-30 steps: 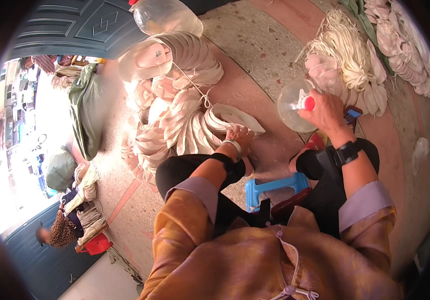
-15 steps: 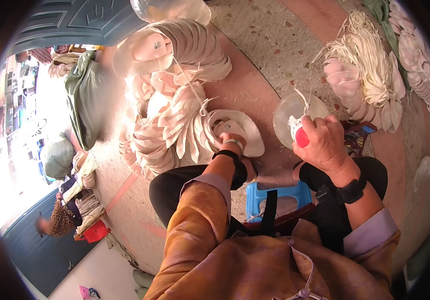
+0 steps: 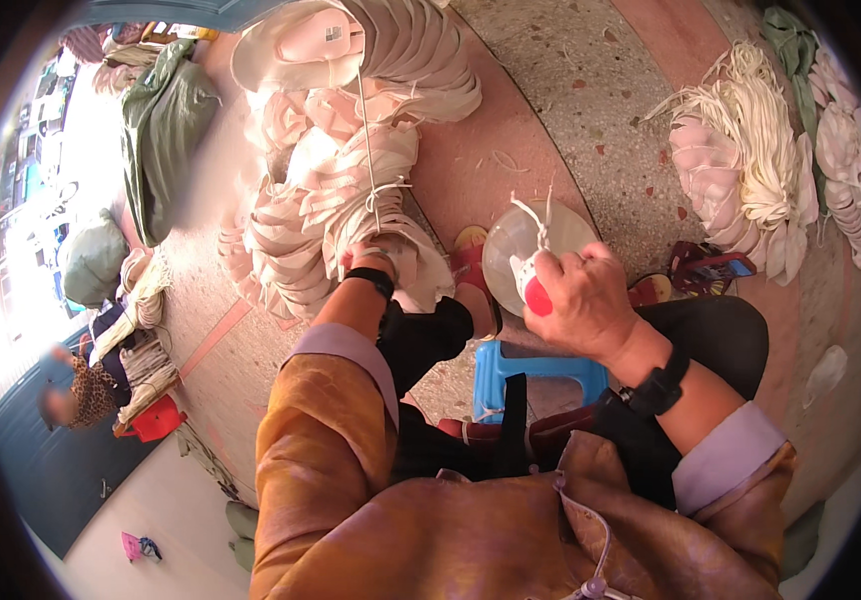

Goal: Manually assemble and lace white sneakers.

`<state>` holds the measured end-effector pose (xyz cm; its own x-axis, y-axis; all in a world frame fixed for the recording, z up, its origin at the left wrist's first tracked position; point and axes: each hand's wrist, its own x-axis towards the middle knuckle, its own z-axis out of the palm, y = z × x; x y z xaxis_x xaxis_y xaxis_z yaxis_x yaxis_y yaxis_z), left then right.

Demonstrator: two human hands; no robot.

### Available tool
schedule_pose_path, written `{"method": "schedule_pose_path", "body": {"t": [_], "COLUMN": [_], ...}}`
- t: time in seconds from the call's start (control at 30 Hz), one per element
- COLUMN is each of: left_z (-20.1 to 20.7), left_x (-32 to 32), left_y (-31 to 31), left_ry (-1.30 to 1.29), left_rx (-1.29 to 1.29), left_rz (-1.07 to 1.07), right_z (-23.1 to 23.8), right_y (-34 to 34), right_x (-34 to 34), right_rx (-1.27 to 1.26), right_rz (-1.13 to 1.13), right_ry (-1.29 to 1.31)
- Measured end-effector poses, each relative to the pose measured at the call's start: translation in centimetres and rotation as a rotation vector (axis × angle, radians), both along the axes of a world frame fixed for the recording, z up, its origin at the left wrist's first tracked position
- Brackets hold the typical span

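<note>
My right hand (image 3: 591, 305) is holding a large clear bottle (image 3: 504, 243) by the neck, its fingers curling around it just beside the red cap (image 3: 538, 297); a short white cord (image 3: 544, 235) is sticking out from the neck. The bottle is tilting in front of me, just right of my left foot (image 3: 470, 265), and I cannot tell whether its base is touching the floor (image 3: 601, 110). My left hand (image 3: 367, 258) is lying at the near end of a pile of pale pink shoe pieces (image 3: 366, 160); its fingertips are hiding among them, so I cannot tell whether they are gripping. A thin string (image 3: 363, 110) is running across the pile. A blue stool (image 3: 541, 367) is standing between my legs. To the right, a bundle of cream strips (image 3: 759, 135) is lying against more pale pieces (image 3: 703, 170); to the left, a green sack (image 3: 166, 140) is leaning.
</note>
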<state>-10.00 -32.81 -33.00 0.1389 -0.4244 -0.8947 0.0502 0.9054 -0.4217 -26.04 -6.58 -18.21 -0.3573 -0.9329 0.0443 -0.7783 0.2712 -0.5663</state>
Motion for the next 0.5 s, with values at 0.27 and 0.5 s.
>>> {"method": "schedule_pose_path", "body": {"t": [0.27,0.5], "left_z": [8.7,23.7], "left_x": [-3.3,-6.6], "left_y": [-0.8,-0.8], "left_ry": [0.607,1.138], "left_rx": [0.495,0.517], "left_rz": [0.076,0.298], "right_z": [-0.3,-0.8], "right_y": [-2.0,0.3], "right_x": [-1.4,-0.4], "right_rx": [0.131,0.177], "right_rz": [-0.255,-0.197], "right_ry": [0.014,0.047]}}
